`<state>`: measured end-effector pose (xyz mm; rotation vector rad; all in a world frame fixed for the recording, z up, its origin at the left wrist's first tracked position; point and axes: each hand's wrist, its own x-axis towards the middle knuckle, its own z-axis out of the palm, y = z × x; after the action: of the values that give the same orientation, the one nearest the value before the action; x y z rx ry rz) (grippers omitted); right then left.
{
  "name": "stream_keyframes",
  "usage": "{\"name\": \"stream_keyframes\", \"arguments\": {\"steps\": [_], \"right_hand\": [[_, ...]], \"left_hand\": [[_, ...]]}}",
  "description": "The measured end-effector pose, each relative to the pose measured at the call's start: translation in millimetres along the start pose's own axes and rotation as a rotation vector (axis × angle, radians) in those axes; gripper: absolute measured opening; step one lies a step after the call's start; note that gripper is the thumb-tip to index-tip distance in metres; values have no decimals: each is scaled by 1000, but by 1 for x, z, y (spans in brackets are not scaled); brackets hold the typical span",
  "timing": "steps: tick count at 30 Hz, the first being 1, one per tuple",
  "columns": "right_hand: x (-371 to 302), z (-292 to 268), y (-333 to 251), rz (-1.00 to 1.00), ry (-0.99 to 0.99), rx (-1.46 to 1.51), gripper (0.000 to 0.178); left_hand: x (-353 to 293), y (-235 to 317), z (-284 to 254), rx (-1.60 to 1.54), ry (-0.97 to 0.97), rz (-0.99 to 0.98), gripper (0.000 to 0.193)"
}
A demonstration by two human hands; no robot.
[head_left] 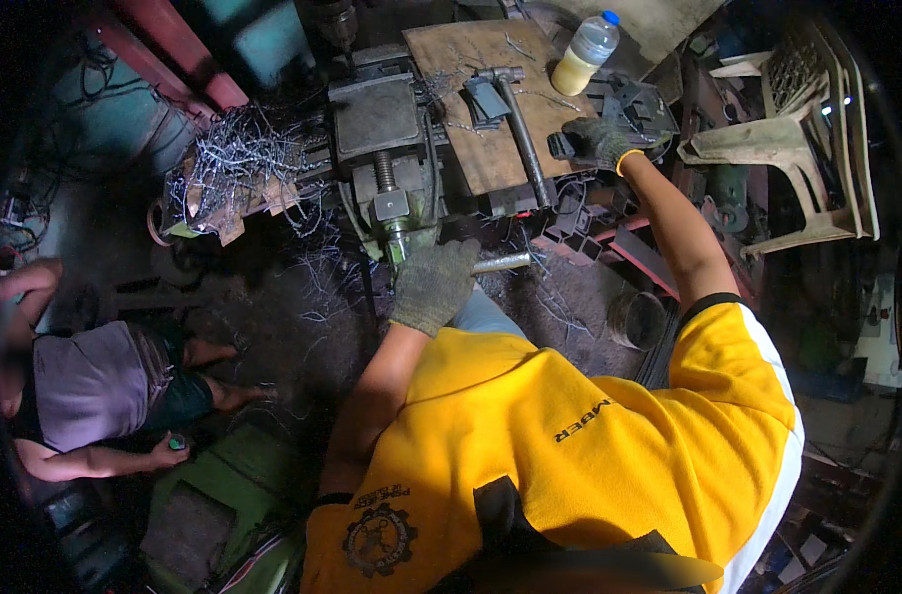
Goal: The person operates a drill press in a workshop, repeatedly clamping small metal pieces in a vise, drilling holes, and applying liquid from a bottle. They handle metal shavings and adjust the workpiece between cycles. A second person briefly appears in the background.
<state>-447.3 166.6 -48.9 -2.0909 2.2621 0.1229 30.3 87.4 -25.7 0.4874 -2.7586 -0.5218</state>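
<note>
My left hand [434, 287], in a grey knit glove, is wrapped round the handle bar [502, 263] at the near end of a machine vise [377, 114]. The bar's bright end sticks out to the right of the glove. My right hand [600, 142], gloved with a yellow cuff, reaches over the right edge of a wooden board [461, 148]. Its fingers are curled at a small dark piece that I cannot make out. Just left of it on the board lie a hammer [523, 139] and several flat grey metal plates [486, 103].
A bottle [585, 54] with a blue cap stands at the board's far right. Metal shavings [243, 158] heap left of the vise. A drill chuck [334, 22] hangs beyond it. A plastic chair [798, 139] is at right. Another person [100, 381] sits at left.
</note>
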Motion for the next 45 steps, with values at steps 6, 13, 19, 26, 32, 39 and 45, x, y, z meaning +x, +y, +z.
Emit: {"name": "stream_keyframes", "arguments": {"steps": [6,13,19,26,32,39,45], "right_hand": [[11,-23,-27,139,-160,-9,62],[6,-2,-15,54,-83,398,51],[26,58,36,221,-241,1061,39],[38,46,32,-11,-261,904,7],[47,27,28,-232,-176,144,30],[74,-45,23,-439,-42,534,33],[60,-83,12,-432,48,192,48]], "left_hand": [[1,0,0,-51,56,31,37],[-1,2,4,-30,66,30,15],[1,3,16,-43,132,-20,14],[4,10,21,83,182,-99,15],[8,15,19,206,214,-132,11],[9,14,19,258,214,-202,23],[8,10,23,303,69,-282,40]]}}
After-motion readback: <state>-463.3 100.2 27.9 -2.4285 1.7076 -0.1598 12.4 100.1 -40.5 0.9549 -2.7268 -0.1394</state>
